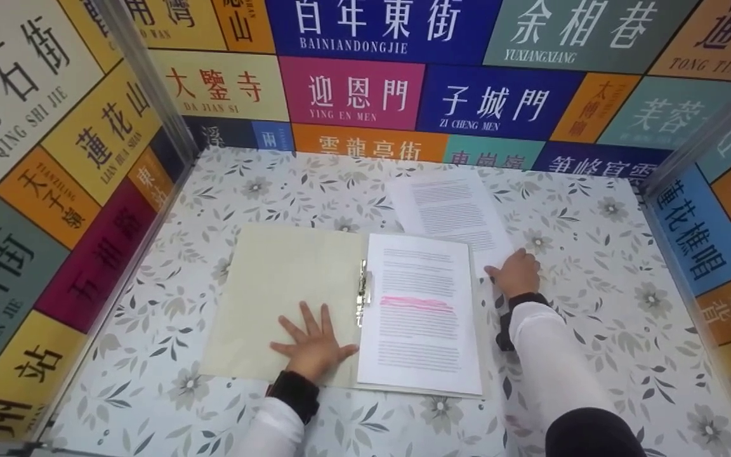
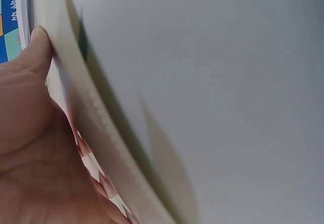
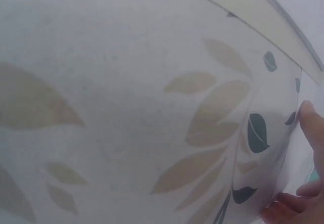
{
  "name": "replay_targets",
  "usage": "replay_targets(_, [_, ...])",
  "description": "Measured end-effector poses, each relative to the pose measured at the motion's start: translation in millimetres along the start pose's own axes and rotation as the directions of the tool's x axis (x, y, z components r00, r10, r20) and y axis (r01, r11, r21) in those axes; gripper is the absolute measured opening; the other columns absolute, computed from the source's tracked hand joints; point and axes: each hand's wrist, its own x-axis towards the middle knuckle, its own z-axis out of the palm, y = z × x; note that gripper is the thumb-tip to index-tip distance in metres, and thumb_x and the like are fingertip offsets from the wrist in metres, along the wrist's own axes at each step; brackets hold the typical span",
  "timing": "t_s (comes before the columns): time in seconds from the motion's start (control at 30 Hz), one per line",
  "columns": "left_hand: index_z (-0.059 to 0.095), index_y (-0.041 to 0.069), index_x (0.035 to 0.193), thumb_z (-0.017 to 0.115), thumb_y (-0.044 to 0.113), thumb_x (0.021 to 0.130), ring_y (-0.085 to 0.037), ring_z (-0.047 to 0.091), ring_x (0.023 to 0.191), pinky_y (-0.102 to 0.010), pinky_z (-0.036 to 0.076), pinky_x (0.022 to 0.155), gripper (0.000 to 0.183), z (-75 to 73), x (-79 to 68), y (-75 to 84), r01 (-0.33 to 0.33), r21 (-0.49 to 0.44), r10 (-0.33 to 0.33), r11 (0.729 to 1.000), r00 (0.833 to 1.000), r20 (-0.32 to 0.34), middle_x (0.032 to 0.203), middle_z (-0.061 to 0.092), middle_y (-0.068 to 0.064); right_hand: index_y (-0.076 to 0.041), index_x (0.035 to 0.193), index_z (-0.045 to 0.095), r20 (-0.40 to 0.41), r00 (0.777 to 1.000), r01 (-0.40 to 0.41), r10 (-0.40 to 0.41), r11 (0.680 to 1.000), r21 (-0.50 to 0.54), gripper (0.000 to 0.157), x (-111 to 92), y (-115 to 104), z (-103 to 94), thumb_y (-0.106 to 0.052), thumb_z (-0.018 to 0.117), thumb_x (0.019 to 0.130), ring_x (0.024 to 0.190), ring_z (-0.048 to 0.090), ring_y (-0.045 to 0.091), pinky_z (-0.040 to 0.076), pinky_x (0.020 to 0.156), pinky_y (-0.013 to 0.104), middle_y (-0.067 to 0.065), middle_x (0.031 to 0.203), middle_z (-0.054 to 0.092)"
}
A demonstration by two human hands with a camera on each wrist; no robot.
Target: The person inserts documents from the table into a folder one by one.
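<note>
A cream folder [image 1: 286,285] lies spread on the table with a metal clip [image 1: 362,293] along its spine. On its right side sits a printed sheet [image 1: 419,343] with a pink highlighted band across the text. My left hand [image 1: 316,346] rests on the left cover with fingers splayed, its thumb beside the spine. Behind the folder's upper right lies a loose printed paper [image 1: 460,209], set at an angle and partly covered by the folder. At that paper's lower right corner, my right hand [image 1: 519,274] pinches the edge between thumb and curled fingers.
The table carries a leaf-and-flower patterned cover [image 1: 600,254]. Upright panels with coloured street-name blocks [image 1: 349,92] stand behind and on both sides, with a clear strip at the left corner [image 1: 156,82]. Dark bands circle both wrists.
</note>
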Motion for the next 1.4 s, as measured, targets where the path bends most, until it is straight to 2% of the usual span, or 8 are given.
replay_targets(0.27, [0.003, 0.018, 0.157, 0.054, 0.073, 0.080, -0.063, -0.009, 0.137, -0.083, 0.011, 0.099, 0.107, -1.4, 2.4, 1.5, 0.017, 0.010, -0.017, 1.000, 0.999, 0.042, 0.160, -0.012, -0.023, 0.023, 0.142, 0.014, 0.060, 0.998, 0.005, -0.002, 0.998, -0.056, 0.083, -1.2, -7.1, -7.5, -0.027, 0.060, 0.095, 0.130, 0.030, 0.052, 0.032, 0.110, 0.056, 0.043, 0.139, 0.028])
replay_targets(0.4, [0.004, 0.018, 0.157, 0.055, 0.072, 0.080, -0.063, -0.009, 0.137, -0.084, 0.010, 0.098, 0.108, 0.9, 2.6, 0.3, 0.013, -0.001, -0.013, 1.000, 0.999, 0.036, 0.160, -0.012, -0.023, 0.022, 0.138, 0.027, 0.084, 0.996, -0.001, 0.006, 0.999, -0.053, 0.076, 0.6, -6.2, -10.1, -0.026, 0.064, 0.091, 0.126, 0.033, 0.052, 0.036, 0.106, 0.059, 0.042, 0.135, 0.032])
replay_targets(0.5, [0.008, 0.017, 0.157, 0.057, 0.073, 0.078, -0.064, -0.007, 0.136, -0.085, 0.011, 0.096, 0.109, 2.9, 2.5, -0.7, 0.003, -0.016, -0.002, 1.000, 1.000, 0.008, 0.160, -0.009, -0.024, 0.020, 0.131, 0.037, 0.116, 0.993, -0.020, 0.025, 0.999, -0.043, 0.069, 2.8, -2.9, -11.8, -0.026, 0.065, 0.089, 0.122, 0.036, 0.051, 0.038, 0.102, 0.061, 0.041, 0.131, 0.036])
replay_targets(0.67, [0.009, 0.016, 0.157, 0.058, 0.073, 0.078, -0.065, -0.008, 0.136, -0.086, 0.010, 0.095, 0.109, 2.7, 3.2, -0.5, -0.003, -0.026, 0.003, 1.000, 1.000, 0.003, 0.160, -0.009, -0.025, 0.021, 0.131, 0.037, 0.148, 0.988, -0.038, 0.037, 0.999, 0.003, 0.067, 7.3, 3.8, -11.6, -0.024, 0.064, 0.088, 0.121, 0.035, 0.052, 0.035, 0.104, 0.060, 0.042, 0.129, 0.036])
replay_targets(0.83, [0.009, 0.016, 0.157, 0.057, 0.073, 0.078, -0.066, -0.008, 0.135, -0.087, 0.011, 0.094, 0.109, 2.2, 3.7, -0.6, -0.006, -0.021, 0.006, 1.000, 1.000, -0.004, 0.160, -0.008, -0.026, 0.023, 0.133, 0.030, 0.144, 0.987, -0.069, 0.065, 0.997, 0.024, 0.071, 6.1, 5.4, -13.5, -0.021, 0.061, 0.088, 0.125, 0.031, 0.052, 0.035, 0.105, 0.060, 0.043, 0.132, 0.032])
replay_targets(1.03, [0.009, 0.017, 0.157, 0.057, 0.072, 0.078, -0.065, -0.007, 0.136, -0.086, 0.012, 0.095, 0.108, 2.8, 2.2, -0.6, -0.003, -0.009, 0.003, 1.000, 1.000, 0.004, 0.160, -0.009, -0.025, 0.023, 0.133, 0.027, 0.143, 0.985, -0.097, 0.094, 0.995, 0.011, 0.073, 3.2, 6.4, -16.7, -0.021, 0.064, 0.088, 0.124, 0.031, 0.051, 0.037, 0.103, 0.059, 0.041, 0.131, 0.030])
replay_targets(1.4, [0.009, 0.017, 0.157, 0.057, 0.073, 0.078, -0.065, -0.007, 0.136, -0.086, 0.011, 0.096, 0.109, 1.4, 1.0, 0.4, 0.005, -0.012, -0.005, 1.000, 1.000, 0.002, 0.160, -0.009, -0.024, 0.022, 0.131, 0.030, 0.036, 0.998, -0.058, 0.059, 0.998, -0.017, 0.071, 3.1, 6.2, -12.3, -0.019, 0.068, 0.086, 0.119, 0.037, 0.052, 0.040, 0.099, 0.061, 0.042, 0.129, 0.034])
